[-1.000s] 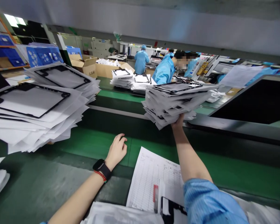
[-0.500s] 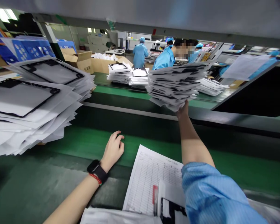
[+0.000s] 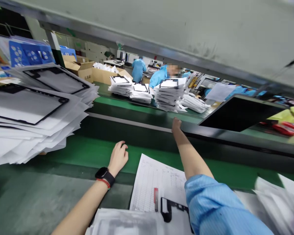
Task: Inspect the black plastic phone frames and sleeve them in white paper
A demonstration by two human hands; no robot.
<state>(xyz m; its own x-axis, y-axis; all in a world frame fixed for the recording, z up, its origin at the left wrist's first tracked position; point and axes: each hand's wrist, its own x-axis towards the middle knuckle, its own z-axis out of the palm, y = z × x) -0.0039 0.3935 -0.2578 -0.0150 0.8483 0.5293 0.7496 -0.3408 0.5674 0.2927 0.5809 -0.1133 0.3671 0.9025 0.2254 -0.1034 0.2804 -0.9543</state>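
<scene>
My right hand is stretched far forward and rests on the dark rail of the conveyor, with nothing in it and its fingers pointing away. Beyond it a tall stack of white sheets with black frames stands on the far green belt. My left hand, with a black watch and red band at the wrist, lies loosely curled on the near green surface and holds nothing. A printed form with a red pen lies between my arms.
A big fanned pile of framed sheets fills the left. More stacks and cardboard boxes sit further back. A black tilted panel stands at the right. People in blue coats work behind the belt. A shelf hangs overhead.
My right hand carried the stack forward, set it down on the far belt and let go; it is now empty at the rail. The left hand stayed put.
</scene>
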